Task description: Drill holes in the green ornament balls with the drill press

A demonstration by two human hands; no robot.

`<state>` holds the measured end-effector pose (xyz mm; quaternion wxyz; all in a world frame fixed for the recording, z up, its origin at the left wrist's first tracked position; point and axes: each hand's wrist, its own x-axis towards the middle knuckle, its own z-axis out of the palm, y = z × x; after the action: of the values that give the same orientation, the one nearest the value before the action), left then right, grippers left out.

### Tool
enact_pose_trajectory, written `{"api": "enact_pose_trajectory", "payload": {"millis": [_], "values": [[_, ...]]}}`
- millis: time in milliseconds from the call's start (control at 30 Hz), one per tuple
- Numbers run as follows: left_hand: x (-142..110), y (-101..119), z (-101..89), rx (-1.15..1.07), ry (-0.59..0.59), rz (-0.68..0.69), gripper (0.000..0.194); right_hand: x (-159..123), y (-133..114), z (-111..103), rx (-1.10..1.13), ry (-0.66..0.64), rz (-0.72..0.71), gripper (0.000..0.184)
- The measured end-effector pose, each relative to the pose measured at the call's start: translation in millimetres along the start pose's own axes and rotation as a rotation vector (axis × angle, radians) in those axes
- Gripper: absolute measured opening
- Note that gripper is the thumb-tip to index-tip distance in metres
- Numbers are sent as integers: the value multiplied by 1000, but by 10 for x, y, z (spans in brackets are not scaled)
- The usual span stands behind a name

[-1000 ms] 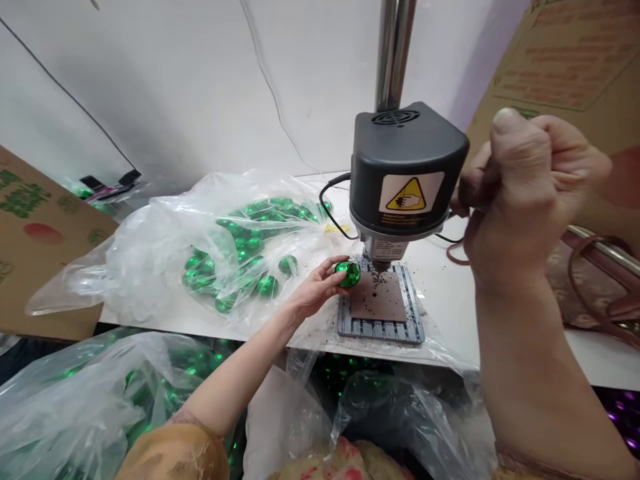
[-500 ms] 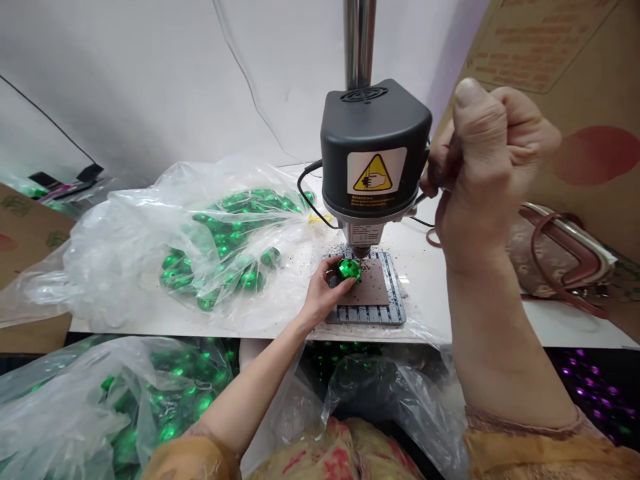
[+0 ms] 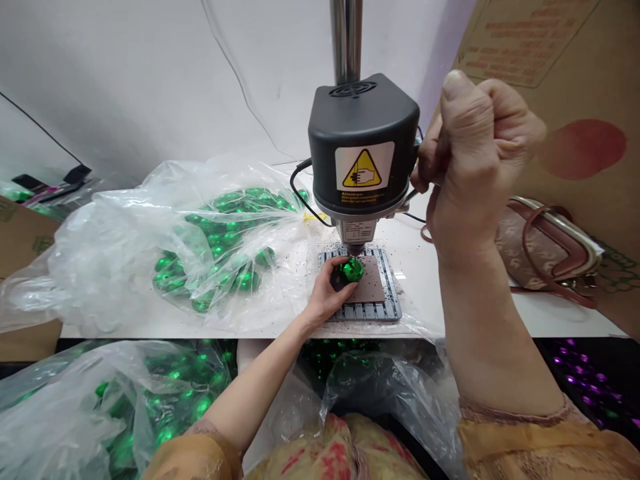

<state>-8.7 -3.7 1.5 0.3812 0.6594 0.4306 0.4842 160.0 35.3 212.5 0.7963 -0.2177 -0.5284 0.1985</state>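
Green faceted bead (image 3: 351, 270) sits on the brown pad (image 3: 371, 287) under the drill press (image 3: 363, 157), near the tabletop's (image 3: 450, 313) front edge, pinched by the left hand (image 3: 327, 297); right hand (image 3: 475, 167) clenches the lever. Best to lower slowly, keeping fingertips clear

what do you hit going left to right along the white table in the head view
clear bag of green faceted beads → left hand holding a green bead under the drill press head → right hand gripped on the press lever → pink handbag
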Motion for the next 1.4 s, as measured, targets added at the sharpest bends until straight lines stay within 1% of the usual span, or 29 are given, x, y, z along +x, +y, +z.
{"api": "enact_pose_trajectory", "payload": {"millis": [67,167,233,300,467,533,667,833,900,1033,1200,1233,1300,1367,1400], "values": [[1,35,11,3,4,-30,49,5,6,-6,12,-7,-3,44],[5,57,37,-11,40,-59,42,10,9,-12,5,-10,0,46],[2,50,61,-54,50,-56,46,9,9,-14,-9,-10,2,45],[-3,30,87,-83,35,-53,52,7,9,-15,-13,-15,3,44],[-4,-32,119,-124,-1,-52,53,-3,-5,-12,18,-27,2,39],[0,-40,119,-148,-2,-60,54,-33,-26,-3,-13,-6,4,39],[6,-31,111,-140,7,-63,54,-183,-72,8,-21,101,-50,42],[6,-37,105,-131,3,-55,53,-445,-42,-74,-18,132,-161,53],[5,-46,104,-130,5,-45,53,-531,-7,-139,-47,122,-177,55],[2,-72,102,-133,-6,-19,51,-645,62,-267,-141,53,-158,56],[-2,-113,100,-127,-10,-15,52,-699,123,-315,-142,28,-125,59],[-3,-117,100,-123,-11,-18,52,-705,133,-313,-126,31,-152,58],[-3,-118,100,-116,-9,-25,52,-717,153,-311,-77,30,-261,52],[-4,-109,101,-113,-10,-31,52,-731,172,-317,-36,6,-358,45],[-5,-104,102,-114,-9,-32,52,-737,182,-322,-32,-6,-384,43]]}}
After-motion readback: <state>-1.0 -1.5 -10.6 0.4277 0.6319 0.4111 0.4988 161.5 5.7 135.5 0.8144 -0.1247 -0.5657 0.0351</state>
